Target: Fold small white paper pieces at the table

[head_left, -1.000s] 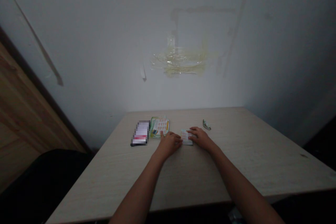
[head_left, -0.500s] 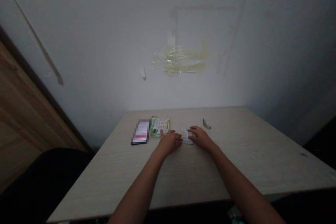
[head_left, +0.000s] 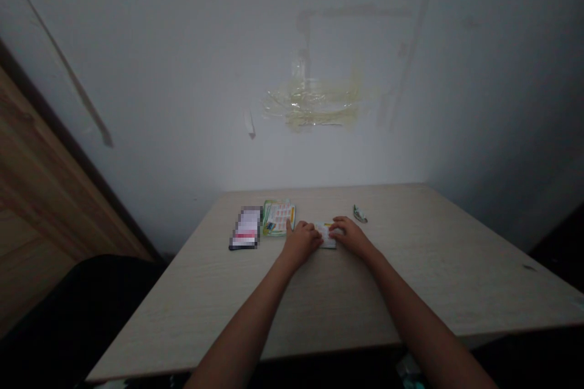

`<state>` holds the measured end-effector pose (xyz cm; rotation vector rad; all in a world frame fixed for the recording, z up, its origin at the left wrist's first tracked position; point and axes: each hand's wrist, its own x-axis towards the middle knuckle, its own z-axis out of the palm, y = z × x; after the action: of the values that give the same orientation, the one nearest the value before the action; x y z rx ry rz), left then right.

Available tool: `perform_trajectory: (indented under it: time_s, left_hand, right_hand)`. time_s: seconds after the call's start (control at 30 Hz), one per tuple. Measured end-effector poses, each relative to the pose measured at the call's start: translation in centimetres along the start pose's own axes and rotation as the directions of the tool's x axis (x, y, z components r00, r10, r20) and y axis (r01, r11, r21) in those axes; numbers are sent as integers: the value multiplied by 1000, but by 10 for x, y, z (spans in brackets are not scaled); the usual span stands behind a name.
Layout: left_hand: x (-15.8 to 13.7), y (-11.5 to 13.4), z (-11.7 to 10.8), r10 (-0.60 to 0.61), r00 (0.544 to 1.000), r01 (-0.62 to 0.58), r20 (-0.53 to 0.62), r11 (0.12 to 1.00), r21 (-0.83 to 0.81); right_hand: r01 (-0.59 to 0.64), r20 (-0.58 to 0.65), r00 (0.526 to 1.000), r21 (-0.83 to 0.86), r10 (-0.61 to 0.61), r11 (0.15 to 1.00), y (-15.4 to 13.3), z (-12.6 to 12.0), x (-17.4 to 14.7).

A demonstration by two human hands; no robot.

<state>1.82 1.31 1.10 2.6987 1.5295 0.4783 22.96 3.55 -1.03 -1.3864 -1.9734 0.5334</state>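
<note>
A small folded printed sheet (head_left: 327,236), white with a yellow strip, lies flat on the table between my two hands. My left hand (head_left: 303,240) has its curled fingers on the sheet's left side and covers part of it. At the right edge, the bent fingers of my right hand (head_left: 350,236) press on the same sheet. Just left of my left hand is a larger stack of green-and-white printed sheets (head_left: 279,217); my left thumb points toward it. A crumpled green-and-white piece (head_left: 359,214) sits beyond my right hand.
A phone (head_left: 246,228) with a blurred, lit screen lies left of the stack. The pale wooden table (head_left: 347,298) meets a white wall (head_left: 191,103) bearing clear tape (head_left: 314,103). A dark chair-like shape (head_left: 86,304) stands at the left beside wooden boards.
My left hand has shifted slightly right, further over the folded sheet, and its fingers are more curled. My right hand has moved only a little along the right edge.
</note>
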Motion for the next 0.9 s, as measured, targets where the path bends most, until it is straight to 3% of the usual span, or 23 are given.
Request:
perform_trajectory:
  time_s: [0.13, 0.27, 0.53, 0.77, 0.9]
  left_hand:
    - [4, 0, 4, 2, 999, -3, -45, 1000, -31]
    - [6, -3, 8, -9, 1000, 8, -17, 999, -49]
    - [8, -2, 8, 0, 1000, 1, 23, 999, -37]
    - [3, -2, 5, 26, 999, -24, 46, 999, -30]
    - [3, -1, 4, 20, 998, -18, 54, 1000, -25]
  right_hand:
    - [0, -22, 1000, 47, 1, 999, 2, -3, 1]
    - [-10, -54, 998, 56, 13, 998, 3, -3, 1]
    - [-78, 52, 996, 141, 72, 987, 0, -11, -1]
    - [-155, 71, 987, 187, 144, 970, 2, -13, -4]
    - [-124, 55, 992, 152, 117, 981, 5, -13, -4]
